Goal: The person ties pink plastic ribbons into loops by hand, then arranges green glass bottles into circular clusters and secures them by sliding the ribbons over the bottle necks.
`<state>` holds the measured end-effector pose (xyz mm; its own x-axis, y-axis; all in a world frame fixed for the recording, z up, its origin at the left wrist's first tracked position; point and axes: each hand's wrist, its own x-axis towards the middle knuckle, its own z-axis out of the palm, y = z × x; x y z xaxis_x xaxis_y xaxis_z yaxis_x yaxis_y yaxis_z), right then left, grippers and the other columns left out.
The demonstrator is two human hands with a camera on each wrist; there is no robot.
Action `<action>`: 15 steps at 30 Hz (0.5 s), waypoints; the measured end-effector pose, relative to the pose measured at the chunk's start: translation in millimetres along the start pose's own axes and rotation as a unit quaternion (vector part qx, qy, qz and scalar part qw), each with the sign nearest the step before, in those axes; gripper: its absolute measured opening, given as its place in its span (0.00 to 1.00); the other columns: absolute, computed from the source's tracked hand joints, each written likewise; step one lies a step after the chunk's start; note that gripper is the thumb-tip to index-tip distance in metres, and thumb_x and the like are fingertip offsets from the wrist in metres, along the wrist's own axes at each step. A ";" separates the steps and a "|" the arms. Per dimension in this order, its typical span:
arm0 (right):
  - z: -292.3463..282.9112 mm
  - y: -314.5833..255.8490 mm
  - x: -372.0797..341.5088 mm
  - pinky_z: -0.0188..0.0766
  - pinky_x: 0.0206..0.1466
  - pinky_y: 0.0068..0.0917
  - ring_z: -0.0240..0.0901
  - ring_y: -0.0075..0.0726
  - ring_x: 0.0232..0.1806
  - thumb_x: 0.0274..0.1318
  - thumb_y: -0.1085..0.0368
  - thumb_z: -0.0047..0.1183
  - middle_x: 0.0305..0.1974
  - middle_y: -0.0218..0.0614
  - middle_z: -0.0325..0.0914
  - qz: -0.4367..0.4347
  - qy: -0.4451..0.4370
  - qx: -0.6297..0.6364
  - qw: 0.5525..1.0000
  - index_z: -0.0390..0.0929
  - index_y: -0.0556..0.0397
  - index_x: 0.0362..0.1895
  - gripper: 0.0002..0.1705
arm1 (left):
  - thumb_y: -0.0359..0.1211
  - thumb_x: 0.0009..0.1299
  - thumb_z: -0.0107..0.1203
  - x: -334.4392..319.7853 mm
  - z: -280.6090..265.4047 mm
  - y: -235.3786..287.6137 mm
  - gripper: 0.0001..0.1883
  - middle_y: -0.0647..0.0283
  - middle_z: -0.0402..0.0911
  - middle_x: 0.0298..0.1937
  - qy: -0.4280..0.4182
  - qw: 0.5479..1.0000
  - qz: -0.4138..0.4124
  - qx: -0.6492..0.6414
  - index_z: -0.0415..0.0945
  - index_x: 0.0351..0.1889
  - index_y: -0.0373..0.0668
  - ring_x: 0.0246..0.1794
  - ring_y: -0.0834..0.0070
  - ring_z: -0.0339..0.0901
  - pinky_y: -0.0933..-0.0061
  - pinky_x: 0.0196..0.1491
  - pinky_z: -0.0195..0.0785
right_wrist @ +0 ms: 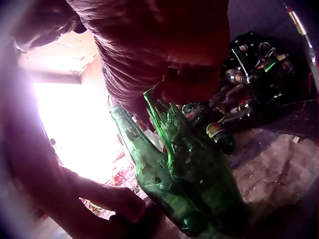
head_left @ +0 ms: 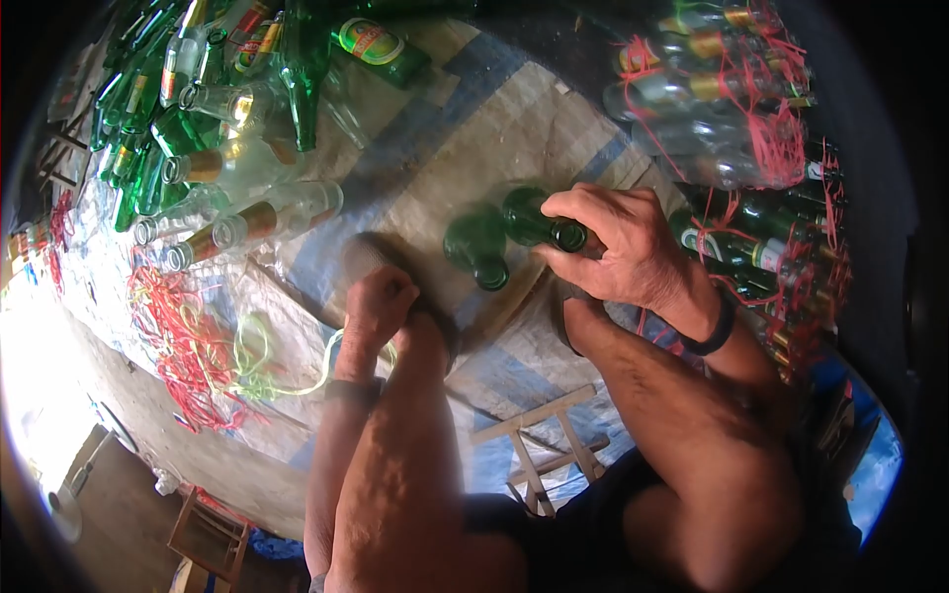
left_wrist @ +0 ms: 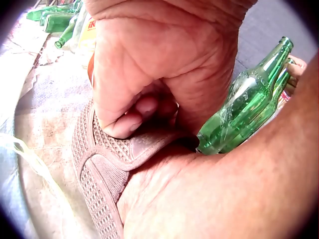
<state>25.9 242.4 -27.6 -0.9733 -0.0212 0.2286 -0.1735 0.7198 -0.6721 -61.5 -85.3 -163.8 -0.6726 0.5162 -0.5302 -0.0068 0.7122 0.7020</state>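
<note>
My right hand grips a green glass bottle near its mouth, thumb and fingers around the neck. A second green bottle stands upright beside it, its neck free of the hand. Both bottles also show side by side in the right wrist view, the free bottle on the left. Down by the left foot, my left hand has its fingers curled in toward the palm, with no object visible between them. In the left wrist view its fingertips are right at the collar of a grey-brown mesh shoe.
Loose green and clear bottles lie at the left and back. Bundles of bottles tied with pink string are stacked at the right. Tangled red and yellow string lies at the left on the woven sheet. A small wooden frame stands between the legs.
</note>
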 end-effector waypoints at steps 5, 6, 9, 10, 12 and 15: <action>-1.1 1.0 0.4 0.72 0.26 0.33 0.79 0.40 0.24 0.44 0.70 0.74 0.29 0.36 0.80 0.003 -0.009 0.008 1.000 0.80 0.54 0.45 0.22 | 0.34 0.63 0.69 1.3 3.3 -5.7 0.07 0.65 0.81 0.24 0.020 0.999 0.030 0.007 0.84 0.34 0.44 0.26 0.77 0.78 0.69 0.33 0.72; -0.7 1.5 0.2 0.72 0.26 0.33 0.79 0.40 0.24 0.44 0.70 0.74 0.29 0.36 0.80 -0.001 -0.008 0.006 1.000 0.80 0.54 0.45 0.22 | 0.34 0.63 0.68 0.3 2.9 -3.2 0.06 0.64 0.82 0.25 0.019 0.999 0.029 0.008 0.84 0.34 0.44 0.26 0.76 0.78 0.69 0.34 0.72; -7.0 -0.7 -3.0 0.82 0.39 0.37 0.86 0.48 0.37 0.44 0.59 0.76 0.42 0.38 0.87 0.045 -0.059 -0.013 0.997 0.80 0.50 0.51 0.29 | 0.34 0.63 0.68 -0.9 4.8 -3.7 0.06 0.63 0.82 0.25 0.025 0.999 0.029 0.006 0.84 0.34 0.45 0.27 0.75 0.80 0.69 0.36 0.73; -11.3 -1.4 -1.9 0.82 0.39 0.37 0.86 0.48 0.37 0.44 0.59 0.76 0.42 0.38 0.87 0.039 -0.057 -0.017 0.997 0.80 0.50 0.51 0.29 | 0.34 0.63 0.68 -0.3 5.5 -4.9 0.06 0.63 0.83 0.26 0.027 0.999 0.027 0.004 0.84 0.34 0.45 0.28 0.74 0.81 0.69 0.36 0.74; -21.3 -3.3 4.3 0.84 0.42 0.37 0.86 0.50 0.40 0.41 0.57 0.78 0.46 0.41 0.87 0.047 -0.110 0.012 0.993 0.78 0.52 0.57 0.37 | 0.34 0.63 0.68 -1.5 4.9 -3.3 0.06 0.62 0.84 0.27 0.030 0.999 0.026 0.007 0.84 0.35 0.45 0.30 0.72 0.82 0.68 0.37 0.75; -51.8 0.2 10.5 0.74 0.30 0.29 0.78 0.34 0.26 0.45 0.51 0.78 0.29 0.31 0.79 0.024 -0.110 0.061 0.992 0.76 0.57 0.63 0.43 | 0.34 0.63 0.68 -0.1 6.3 -7.5 0.07 0.61 0.85 0.31 0.036 0.997 0.052 0.033 0.84 0.35 0.44 0.32 0.70 0.84 0.68 0.39 0.76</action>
<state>23.4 278.2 11.2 -0.9879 -0.1489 0.0433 -0.1290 0.6346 -0.7620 -56.8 -87.7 -172.1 -0.7190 0.5544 -0.4191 0.1128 0.6881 0.7168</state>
